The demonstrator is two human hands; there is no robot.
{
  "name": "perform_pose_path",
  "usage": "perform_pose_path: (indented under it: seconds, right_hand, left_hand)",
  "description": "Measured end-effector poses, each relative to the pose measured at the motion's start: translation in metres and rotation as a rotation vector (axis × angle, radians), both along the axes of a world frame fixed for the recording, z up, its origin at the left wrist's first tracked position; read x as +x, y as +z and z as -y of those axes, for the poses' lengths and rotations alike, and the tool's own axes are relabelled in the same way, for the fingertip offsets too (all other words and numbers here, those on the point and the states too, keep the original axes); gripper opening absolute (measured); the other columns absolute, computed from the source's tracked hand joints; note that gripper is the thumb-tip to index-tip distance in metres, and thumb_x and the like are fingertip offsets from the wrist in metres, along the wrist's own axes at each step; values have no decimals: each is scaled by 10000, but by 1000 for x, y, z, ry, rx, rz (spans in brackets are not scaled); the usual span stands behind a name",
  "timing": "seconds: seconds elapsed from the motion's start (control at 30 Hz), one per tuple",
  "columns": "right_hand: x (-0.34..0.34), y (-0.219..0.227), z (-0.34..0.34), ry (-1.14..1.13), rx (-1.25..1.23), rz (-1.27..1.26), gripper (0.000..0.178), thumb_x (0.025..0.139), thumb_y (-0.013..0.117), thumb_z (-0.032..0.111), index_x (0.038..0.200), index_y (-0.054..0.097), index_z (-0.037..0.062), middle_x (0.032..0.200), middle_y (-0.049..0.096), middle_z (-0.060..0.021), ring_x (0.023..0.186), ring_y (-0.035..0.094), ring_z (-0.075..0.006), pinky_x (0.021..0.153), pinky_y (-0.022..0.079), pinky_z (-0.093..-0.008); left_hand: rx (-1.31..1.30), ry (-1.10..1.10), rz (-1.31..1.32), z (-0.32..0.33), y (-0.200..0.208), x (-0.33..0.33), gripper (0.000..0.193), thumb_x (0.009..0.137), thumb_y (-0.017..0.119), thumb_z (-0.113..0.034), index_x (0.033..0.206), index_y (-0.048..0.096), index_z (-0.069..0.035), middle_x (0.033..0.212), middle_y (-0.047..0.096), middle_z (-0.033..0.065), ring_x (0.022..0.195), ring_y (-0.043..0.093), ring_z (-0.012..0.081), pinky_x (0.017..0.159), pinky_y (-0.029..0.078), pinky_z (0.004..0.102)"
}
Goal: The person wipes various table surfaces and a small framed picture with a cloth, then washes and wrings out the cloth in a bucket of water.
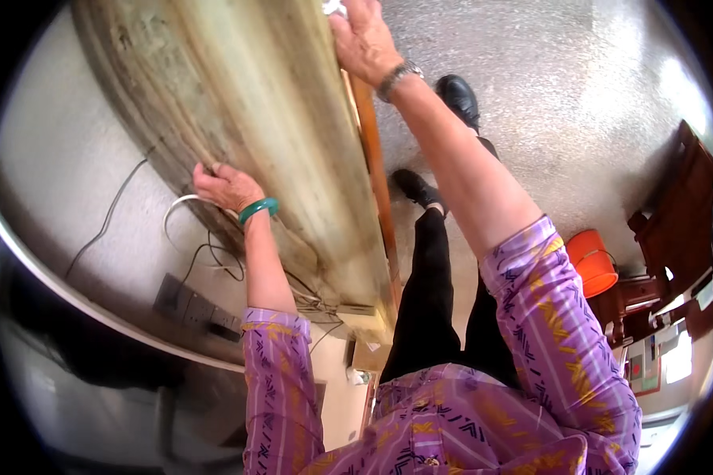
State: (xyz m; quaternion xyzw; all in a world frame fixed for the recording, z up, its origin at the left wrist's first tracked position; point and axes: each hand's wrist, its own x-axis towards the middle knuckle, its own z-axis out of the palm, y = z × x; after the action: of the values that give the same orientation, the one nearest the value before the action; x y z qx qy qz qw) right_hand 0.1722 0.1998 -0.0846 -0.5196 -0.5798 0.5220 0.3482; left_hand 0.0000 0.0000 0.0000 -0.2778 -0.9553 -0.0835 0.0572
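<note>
A long stone-patterned slab [269, 103], cream with grey-brown bands, stretches from the upper edge down to my waist. My left hand [228, 188], wearing a green bangle [258, 209], is at its left part; the fingers are curled against the surface, and what they hold, if anything, is hidden. A white cable [169, 212] loops beside that wrist. At the upper edge of the view, my right hand [364, 43] is closed at the slab's right edge around a crumpled white thing [334, 8], mostly cut off by the frame. A metal watch [398, 79] circles the right wrist.
Dark cables [107, 218] run along the slab's left side. A grey socket strip [194, 305] lies below them. On the right stand an orange bucket [592, 263] and dark wooden furniture [677, 210]. My black shoes [457, 99] are on the speckled floor [547, 87].
</note>
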Motion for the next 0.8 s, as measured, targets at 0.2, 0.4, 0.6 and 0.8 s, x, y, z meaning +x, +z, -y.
perform_pose_path:
  seconds: [0.2, 0.4, 0.6, 0.8]
  right_hand:
    - [72, 18, 88, 204, -248, 79, 466, 804, 502, 125, 1265, 442, 90, 1201, 491, -229, 1136, 471, -345, 947, 395, -388]
    - [86, 90, 83, -188, -339, 33, 279, 859, 478, 149, 1101, 556, 35, 1001, 589, -132, 935, 565, -287, 823, 449, -352]
    - [-47, 139, 107, 493, 288, 80, 402, 761, 563, 161, 1162, 563, 157, 1223, 510, -113, 1085, 504, -320, 893, 438, -437]
    - [-69, 108, 179, 1106, 699, 352, 394, 729, 570, 233, 1121, 595, 211, 1278, 467, -32, 1242, 367, -289, 1062, 243, -510]
  left_hand:
    - [-27, 123, 210, -18, 21, 8, 359, 854, 474, -257, 1129, 448, -27, 1169, 440, 221, 1069, 397, 348, 915, 321, 439]
    - [344, 359, 786, -12, 53, -12, 614, 873, 366, -546, 1256, 456, -75, 1350, 346, 168, 1258, 284, 281, 1047, 184, 411]
    - [865, 327, 1254, 9, 63, -22, 783, 861, 333, -647, 1366, 328, -49, 1443, 259, 136, 1333, 228, 262, 1094, 133, 402]
    - [141, 155, 728, 37, 61, 3, 397, 902, 506, -281, 1173, 502, 10, 1177, 522, 169, 1116, 483, 247, 948, 373, 326]
